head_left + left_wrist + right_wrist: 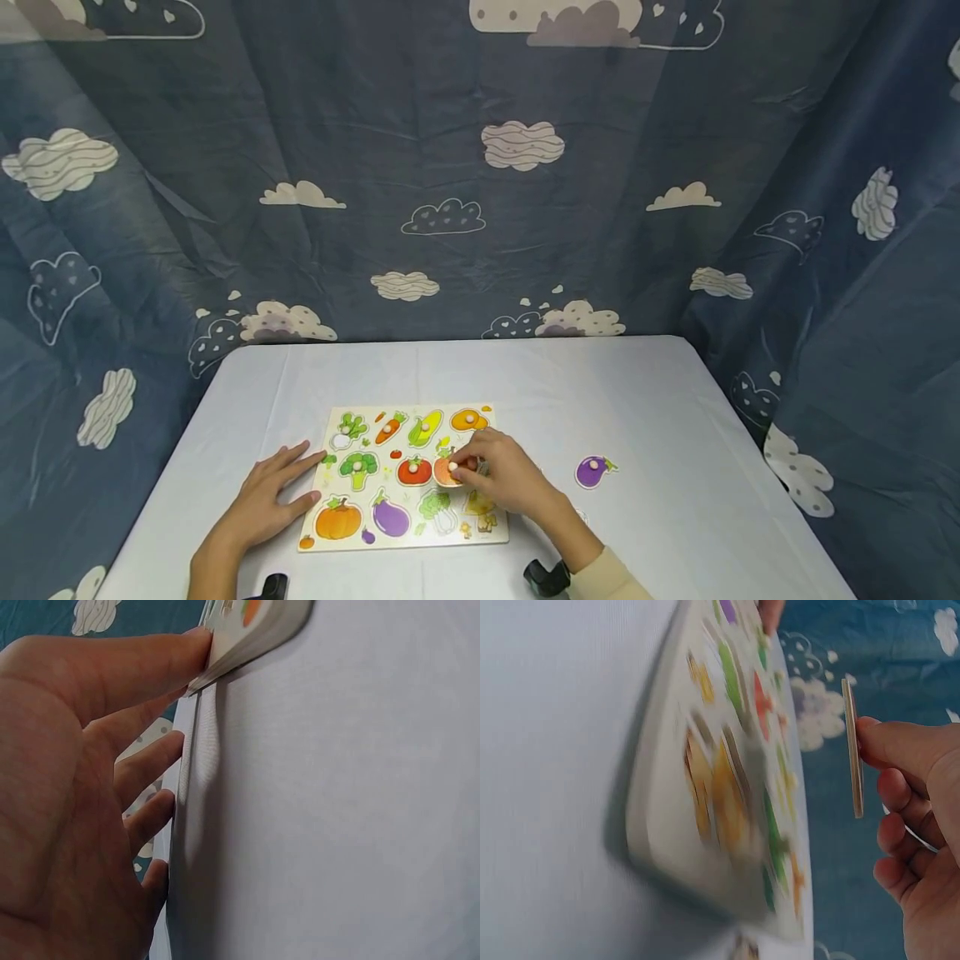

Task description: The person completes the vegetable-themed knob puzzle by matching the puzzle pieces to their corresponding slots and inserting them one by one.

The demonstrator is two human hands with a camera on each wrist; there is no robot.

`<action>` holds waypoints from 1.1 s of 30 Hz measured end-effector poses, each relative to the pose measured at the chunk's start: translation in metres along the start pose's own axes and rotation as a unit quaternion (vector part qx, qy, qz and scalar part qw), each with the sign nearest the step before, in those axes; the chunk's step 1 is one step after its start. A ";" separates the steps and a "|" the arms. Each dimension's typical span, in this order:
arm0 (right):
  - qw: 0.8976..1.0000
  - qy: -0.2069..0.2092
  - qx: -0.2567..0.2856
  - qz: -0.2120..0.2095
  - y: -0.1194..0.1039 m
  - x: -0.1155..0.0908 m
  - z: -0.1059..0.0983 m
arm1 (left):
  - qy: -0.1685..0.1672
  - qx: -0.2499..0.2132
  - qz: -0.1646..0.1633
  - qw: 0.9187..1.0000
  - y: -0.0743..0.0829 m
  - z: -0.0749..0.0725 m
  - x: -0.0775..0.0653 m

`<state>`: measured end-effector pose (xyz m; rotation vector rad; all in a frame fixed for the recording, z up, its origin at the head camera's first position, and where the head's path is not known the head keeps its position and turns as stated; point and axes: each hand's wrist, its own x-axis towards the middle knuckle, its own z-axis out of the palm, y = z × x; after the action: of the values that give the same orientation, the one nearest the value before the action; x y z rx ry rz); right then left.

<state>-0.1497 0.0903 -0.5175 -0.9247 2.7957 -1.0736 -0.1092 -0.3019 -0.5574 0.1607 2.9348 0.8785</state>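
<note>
A wooden vegetable knob puzzle board (pixel 375 546) lies on the table. My left hand (pixel 258 504) rests at its left side, fingers spread, with the thumb (pixel 196 649) touching the board's edge. Above the board's right half, my right hand (pixel 510 475) pinches a thin orange, onion-like puzzle piece (pixel 444 472), seen edge-on as a wooden piece (pixel 853 750) in the right wrist view. Knobbed pieces including a tomato (pixel 414 472), broccoli (pixel 358 468) and carrot (pixel 388 431) sit in the board. The pumpkin (pixel 337 522) and eggplant picture (pixel 391 518) show no knobs.
A purple eggplant piece (pixel 591 472) with a knob lies on the white table (pixel 660 400) to the board's right. Part of another pale piece shows beside my right forearm. A dark blue cloud-patterned curtain (pixel 360 108) surrounds the table's back and sides.
</note>
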 end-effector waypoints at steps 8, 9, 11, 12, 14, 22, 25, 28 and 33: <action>0.999 -0.035 0.008 -0.024 -0.021 0.015 0.033 | -0.015 0.004 0.003 1.000 0.002 -0.003 -0.001; 0.999 -0.034 0.007 -0.028 -0.023 0.017 0.037 | -0.015 0.006 0.004 1.000 0.002 -0.003 -0.001; 0.999 -0.031 0.006 -0.038 -0.029 0.022 0.043 | -0.015 0.012 0.003 1.000 0.001 -0.004 -0.001; 0.999 -0.030 0.004 -0.043 -0.033 0.024 0.046 | -0.015 0.015 0.001 1.000 0.000 -0.004 -0.001; 0.998 -0.028 -0.003 -0.053 -0.038 0.028 0.053 | -0.015 0.018 -0.002 1.000 -0.001 -0.004 -0.001; 0.995 -0.029 -0.039 -0.085 -0.055 0.042 0.080 | -0.007 0.013 0.001 1.000 -0.001 0.000 0.000; 0.994 -0.036 -0.045 -0.092 -0.060 0.044 0.089 | -0.005 0.012 -0.001 1.000 -0.002 0.002 0.000; 0.993 -0.043 -0.049 -0.096 -0.064 0.046 0.096 | -0.005 0.010 0.000 1.000 -0.002 0.002 0.000; 0.993 -0.049 -0.050 -0.096 -0.073 0.052 0.105 | 0.001 0.008 0.010 1.000 -0.002 -0.002 0.001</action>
<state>-0.1319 -0.0444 -0.5428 -1.2436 2.7470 -0.8863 -0.1105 -0.3042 -0.5569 0.1891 2.9480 0.8596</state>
